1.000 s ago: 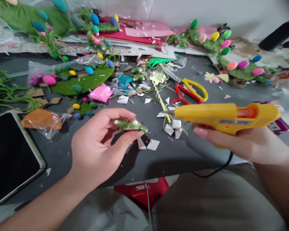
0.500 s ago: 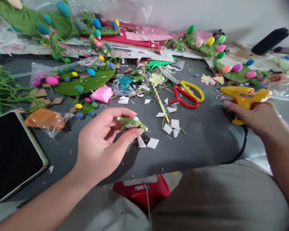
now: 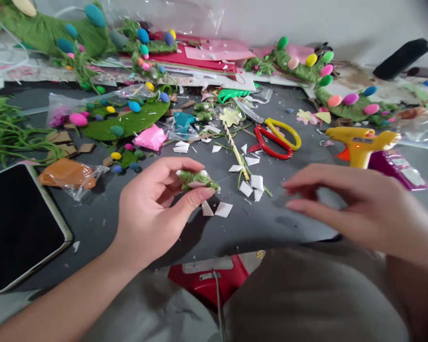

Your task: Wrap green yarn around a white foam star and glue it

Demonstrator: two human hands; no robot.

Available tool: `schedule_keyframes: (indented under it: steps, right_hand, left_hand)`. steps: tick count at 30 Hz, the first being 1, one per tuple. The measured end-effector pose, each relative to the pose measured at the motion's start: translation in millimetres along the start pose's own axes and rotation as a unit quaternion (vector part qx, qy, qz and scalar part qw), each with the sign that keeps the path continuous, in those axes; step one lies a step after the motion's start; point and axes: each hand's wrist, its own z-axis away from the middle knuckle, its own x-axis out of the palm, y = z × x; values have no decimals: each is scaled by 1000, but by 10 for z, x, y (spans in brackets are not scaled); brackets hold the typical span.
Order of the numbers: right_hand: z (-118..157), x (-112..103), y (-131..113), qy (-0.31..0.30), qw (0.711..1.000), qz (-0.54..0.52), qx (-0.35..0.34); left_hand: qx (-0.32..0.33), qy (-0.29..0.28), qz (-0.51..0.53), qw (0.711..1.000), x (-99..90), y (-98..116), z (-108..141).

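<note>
Between the thumb and fingers of my left hand [image 3: 157,209] is a small green yarn piece [image 3: 196,179] with white tips. My right hand [image 3: 356,204] hangs over the right part of the dark table, slightly blurred, its thumb and fingers apart with nothing between them. Behind it a yellow glue gun [image 3: 365,140] with a small lit red light rests on the table. White paper pieces [image 3: 223,209] lie just below and right of the yarn piece. Scissors [image 3: 274,142] with red and yellow handles lie farther back, beside a striped stick [image 3: 235,149] with a pale flower.
A tablet [image 3: 23,228] lies at the left, near an orange packet [image 3: 68,174] and green yarn [image 3: 14,128]. Decorated green shapes [image 3: 128,121] and a pink packet [image 3: 150,137] are behind my left hand. A purple packet [image 3: 399,168] sits by the glue gun.
My right hand has let go of the glue gun and moved left and toward me. The purple packet now shows. My left hand still holds the yarn piece, almost unmoved.
</note>
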Motion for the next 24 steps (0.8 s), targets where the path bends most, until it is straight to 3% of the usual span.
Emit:
schedule_keyframes:
  steps: [2,4,7,10,17,24]
  right_hand:
    - [-228,303,-284,-37,995,-88,-38]
    - [-373,516,-418,-5,991,-104,-85]
    - [-409,661,-444,68,988,-76,-119]
    - [-357,685,-437,104,982,-54,-148]
    - [-331,685,-471,96,980,-6,-174]
    - [-327,669,-447,96,975,49,-193]
  left_hand:
    - [0,-2,-5,1000,6,16,2]
    - [-1,-5,-12,1000,9,31,15]
    - [-1,-12,-31,999,16,44,45]
    - [-3,-16,-56,998,34,43,76]
    - [-14,-15,-105,994,84,25,133]
    - [-35,-21,-92,995,103,29,144]
